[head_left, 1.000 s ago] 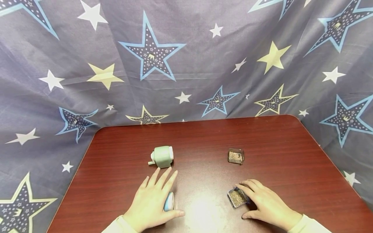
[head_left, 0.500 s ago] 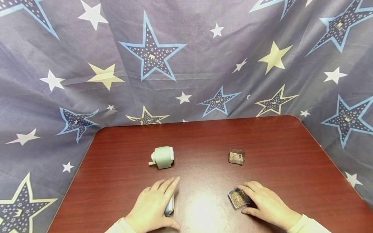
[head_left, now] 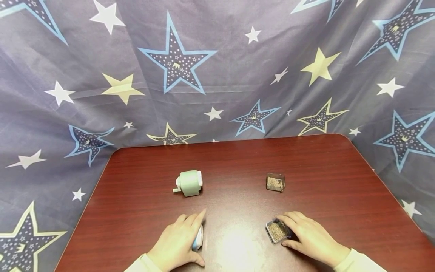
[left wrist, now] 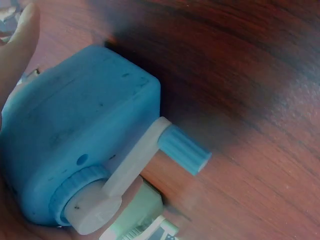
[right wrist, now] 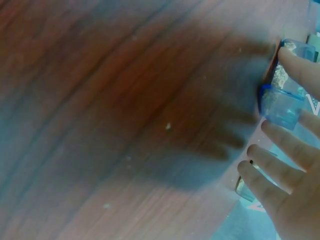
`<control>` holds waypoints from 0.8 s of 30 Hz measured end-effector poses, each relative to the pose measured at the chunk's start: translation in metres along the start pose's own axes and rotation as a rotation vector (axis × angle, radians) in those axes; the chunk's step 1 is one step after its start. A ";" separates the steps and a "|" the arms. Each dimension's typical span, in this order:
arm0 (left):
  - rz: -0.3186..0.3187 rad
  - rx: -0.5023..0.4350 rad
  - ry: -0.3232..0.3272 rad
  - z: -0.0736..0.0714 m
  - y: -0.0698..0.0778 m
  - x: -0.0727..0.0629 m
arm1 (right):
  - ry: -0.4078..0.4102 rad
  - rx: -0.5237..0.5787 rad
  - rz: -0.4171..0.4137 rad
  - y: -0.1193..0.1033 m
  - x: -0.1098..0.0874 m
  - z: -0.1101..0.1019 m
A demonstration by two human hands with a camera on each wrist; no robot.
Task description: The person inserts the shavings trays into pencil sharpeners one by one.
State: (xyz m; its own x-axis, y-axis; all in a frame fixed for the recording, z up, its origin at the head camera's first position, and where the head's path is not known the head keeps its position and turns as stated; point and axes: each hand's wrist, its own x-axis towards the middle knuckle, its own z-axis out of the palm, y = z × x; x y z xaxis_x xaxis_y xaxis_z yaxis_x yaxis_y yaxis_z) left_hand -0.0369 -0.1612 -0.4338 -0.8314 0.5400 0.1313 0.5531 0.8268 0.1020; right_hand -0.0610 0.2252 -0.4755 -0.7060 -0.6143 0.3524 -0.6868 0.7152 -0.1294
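The blue, white-cranked sharpener point(left wrist: 90, 115) lies in the left hand point(head_left: 176, 243); the right hand point(head_left: 310, 236) holds the open-topped bluish tray point(right wrist: 281, 106) of shavings point(head_left: 278, 231).

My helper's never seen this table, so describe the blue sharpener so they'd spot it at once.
On the red-brown table, go to the near side, left of centre, where the left hand grips something boxy. That is the blue sharpener, with a white crank ending in a blue knob. Its blue body sets it apart from the green sharpener farther back.
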 end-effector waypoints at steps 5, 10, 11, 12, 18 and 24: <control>-0.015 0.005 -0.002 0.001 0.002 0.001 | -0.005 0.001 0.009 0.000 0.000 0.000; -0.009 0.026 0.001 0.003 0.001 0.003 | -0.019 -0.002 0.025 0.000 0.000 0.000; -0.006 0.031 0.002 0.003 0.001 0.003 | -0.023 0.001 0.026 0.000 0.000 0.000; -0.003 0.037 0.005 0.004 0.001 0.003 | -0.028 0.001 0.029 0.000 -0.001 0.000; 0.008 0.063 0.030 0.006 0.000 0.005 | -0.034 0.016 0.027 0.001 0.001 0.000; -0.001 0.074 0.052 0.008 0.000 0.005 | -0.041 0.011 0.050 -0.002 0.003 0.000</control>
State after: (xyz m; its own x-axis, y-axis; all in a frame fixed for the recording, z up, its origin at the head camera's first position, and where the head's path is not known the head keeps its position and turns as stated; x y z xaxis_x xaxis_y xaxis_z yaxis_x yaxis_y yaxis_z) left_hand -0.0409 -0.1572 -0.4408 -0.8270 0.5316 0.1829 0.5451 0.8379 0.0292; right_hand -0.0622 0.2223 -0.4739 -0.7457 -0.5913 0.3071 -0.6524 0.7416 -0.1564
